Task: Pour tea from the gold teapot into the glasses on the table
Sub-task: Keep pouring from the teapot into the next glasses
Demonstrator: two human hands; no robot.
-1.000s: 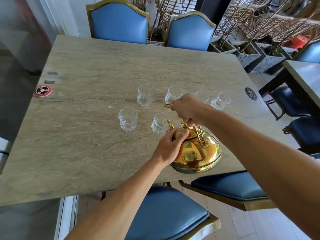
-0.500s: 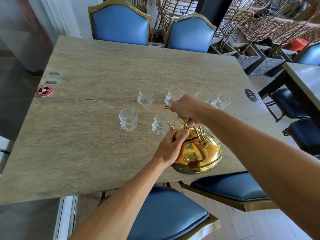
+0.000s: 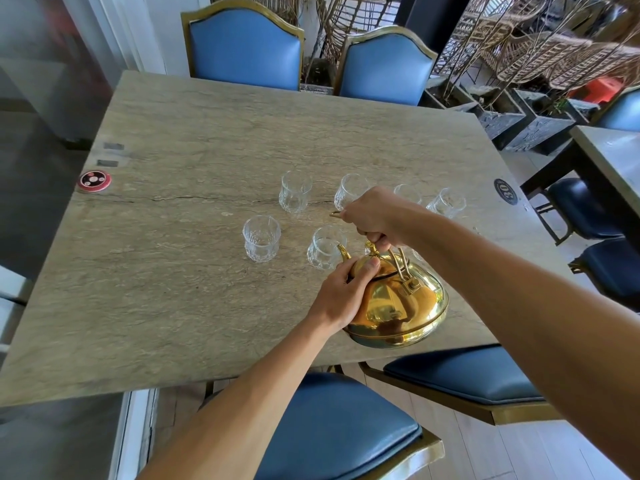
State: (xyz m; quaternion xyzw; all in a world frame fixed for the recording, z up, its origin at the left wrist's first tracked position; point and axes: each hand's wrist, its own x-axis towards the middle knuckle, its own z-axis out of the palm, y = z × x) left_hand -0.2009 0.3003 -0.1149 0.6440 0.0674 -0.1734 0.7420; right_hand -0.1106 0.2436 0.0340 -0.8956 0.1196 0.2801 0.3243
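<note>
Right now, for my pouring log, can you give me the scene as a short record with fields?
teapot: gold teapot, tilted, spout by nearest glass
right hand: grips the handle
left hand: holds the teapot, thumb on lid
glasses: six in view, all look clear
surface: stone-look table

glasses [image 3: 261, 239] on table [image 3: 173, 289], teapot [image 3: 398, 306] seemingly just before

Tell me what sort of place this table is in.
Probably a restaurant or cafe dining room: the table carries a round number badge and a red call button, matching blue chairs stand round it, and a second table with dark blue chairs stands to the right.
</note>
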